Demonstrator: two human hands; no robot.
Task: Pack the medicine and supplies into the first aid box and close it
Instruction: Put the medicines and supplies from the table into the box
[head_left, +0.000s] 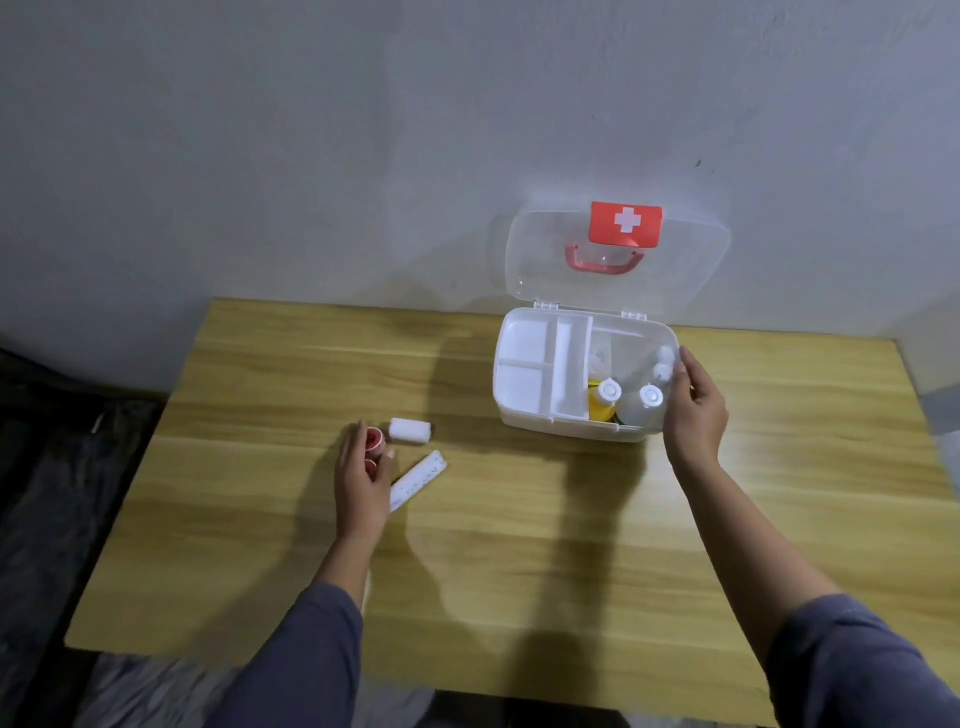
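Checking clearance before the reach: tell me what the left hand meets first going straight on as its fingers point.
Probably the white gauze roll, just beyond the left hand, which already holds a red roll; depth is unclear.

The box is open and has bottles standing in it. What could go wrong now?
1. The bottles stand upright and crowded in the first aid box, and the right hand rests at its rim; a nudge might tip them.
2. The left hand is gripping a small red roll right beside the white gauze roll; it could knock the gauze rolling across the table.
3. The lid stands upright and might drop shut on the fingers.
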